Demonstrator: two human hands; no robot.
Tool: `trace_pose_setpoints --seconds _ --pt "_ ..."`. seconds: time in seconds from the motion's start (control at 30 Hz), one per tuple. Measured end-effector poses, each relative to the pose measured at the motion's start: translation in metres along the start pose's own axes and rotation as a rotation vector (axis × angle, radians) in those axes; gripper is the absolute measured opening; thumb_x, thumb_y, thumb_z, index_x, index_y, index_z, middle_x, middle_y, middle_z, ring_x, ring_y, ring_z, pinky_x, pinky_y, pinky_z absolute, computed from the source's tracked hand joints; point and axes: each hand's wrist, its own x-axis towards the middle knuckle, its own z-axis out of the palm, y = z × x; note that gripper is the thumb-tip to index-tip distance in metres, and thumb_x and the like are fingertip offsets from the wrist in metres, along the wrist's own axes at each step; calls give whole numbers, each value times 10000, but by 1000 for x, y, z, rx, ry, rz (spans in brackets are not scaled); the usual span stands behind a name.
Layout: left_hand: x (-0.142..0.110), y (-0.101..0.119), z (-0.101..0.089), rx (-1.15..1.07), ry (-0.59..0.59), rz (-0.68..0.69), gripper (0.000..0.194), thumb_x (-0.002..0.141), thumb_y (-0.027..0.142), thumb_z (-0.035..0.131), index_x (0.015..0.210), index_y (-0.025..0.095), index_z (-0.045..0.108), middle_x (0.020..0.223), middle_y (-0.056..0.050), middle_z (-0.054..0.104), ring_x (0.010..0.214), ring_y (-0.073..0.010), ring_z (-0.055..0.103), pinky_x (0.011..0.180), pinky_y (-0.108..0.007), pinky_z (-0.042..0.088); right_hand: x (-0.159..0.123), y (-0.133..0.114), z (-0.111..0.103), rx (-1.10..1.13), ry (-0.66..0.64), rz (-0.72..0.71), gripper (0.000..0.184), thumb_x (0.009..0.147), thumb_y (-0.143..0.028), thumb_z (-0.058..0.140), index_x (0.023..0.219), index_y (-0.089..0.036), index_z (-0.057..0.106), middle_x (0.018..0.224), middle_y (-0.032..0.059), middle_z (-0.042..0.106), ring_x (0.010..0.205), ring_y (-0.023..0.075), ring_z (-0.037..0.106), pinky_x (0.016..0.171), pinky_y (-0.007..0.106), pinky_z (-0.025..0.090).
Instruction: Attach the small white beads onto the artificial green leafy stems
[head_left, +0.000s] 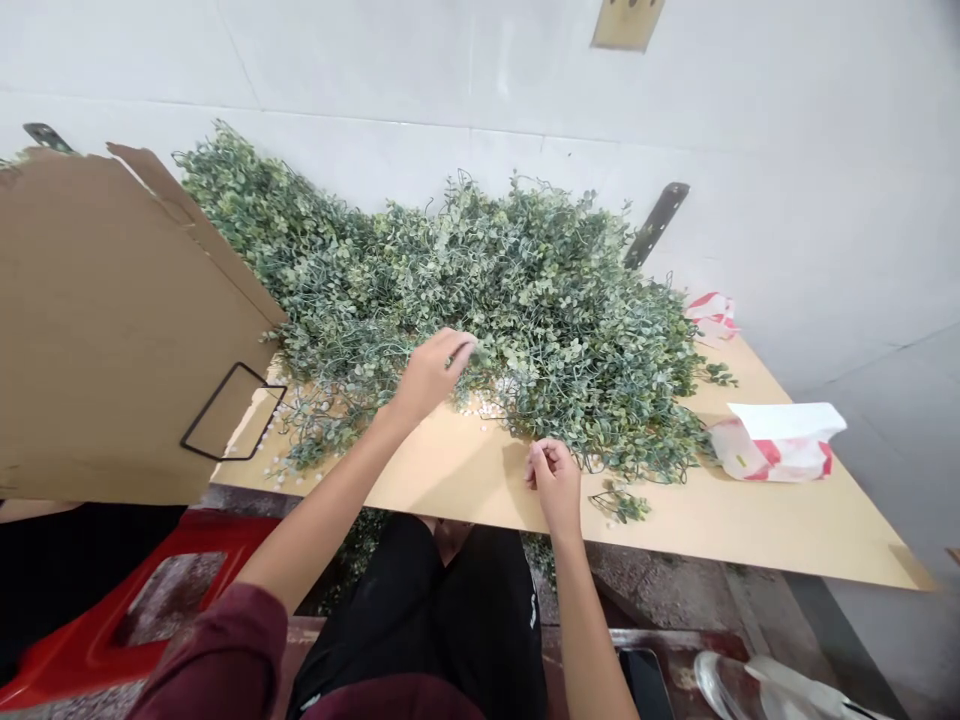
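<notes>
A large heap of artificial greenery sprigs [450,265] with small grey-green leaves covers the back of the table. My left hand [431,378] reaches to the front of the heap, thumb and fingertips pinched together at the leaves; what they hold, if anything, I cannot make out. Below the heap, over the table's front part, my right hand [556,478] has its fingers curled to the thumb, and their contents are too small to tell. Small white beads or caps [484,410] lie between my hands. One loose sprig [622,503] rests to the right of my right hand.
The wooden tabletop [810,530] meets a tiled wall. A torn cardboard sheet [120,340] stands at left, with a black wire frame [217,457] against it. Red-and-white packaging [784,455] lies at right. Below are a red stool [225,550] and a phone [646,685].
</notes>
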Motion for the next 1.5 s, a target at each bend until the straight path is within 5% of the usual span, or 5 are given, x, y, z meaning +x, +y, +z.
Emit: trace_pose_setpoints --seconds 0.2,0.5,0.9,1.1,1.5 --pt "-51 8 -21 -770 420 -496 253 783 371 701 800 171 547 884 -26 672 800 -172 709 831 -330 553 1 4 -2 -46 -15 -54 190 902 -387 558 957 -206 577 625 -22 562 535 142 534 517 251 451" --pt "-167 32 33 -1190 357 -931 310 705 377 785 835 139 635 861 -68 727 830 -209 706 870 -368 539 -44 -7 37 153 -365 94 210 840 -381 646 905 -192 711 763 24 612 527 135 578 524 290 523" --pt "-199 33 14 -1164 15 -900 556 790 343 716 1275 214 477 814 -9 665 784 -160 655 781 -287 496 -46 -18 64 105 -406 195 236 772 -401 720 723 -179 659 635 -9 573 505 121 526 451 233 467" --pt "-192 23 7 -990 -200 -910 320 838 432 644 1009 173 570 700 18 571 599 -107 542 589 -221 437 -48 -16 65 29 -447 133 171 805 -350 687 769 -183 691 742 -1 564 496 96 512 444 227 450" --pt "-174 30 12 -1361 279 -841 312 849 484 612 872 194 499 818 -19 588 798 -176 629 796 -363 512 -52 -5 67 44 -167 220 263 780 -433 700 731 -181 641 523 -38 539 410 104 476 413 225 398"
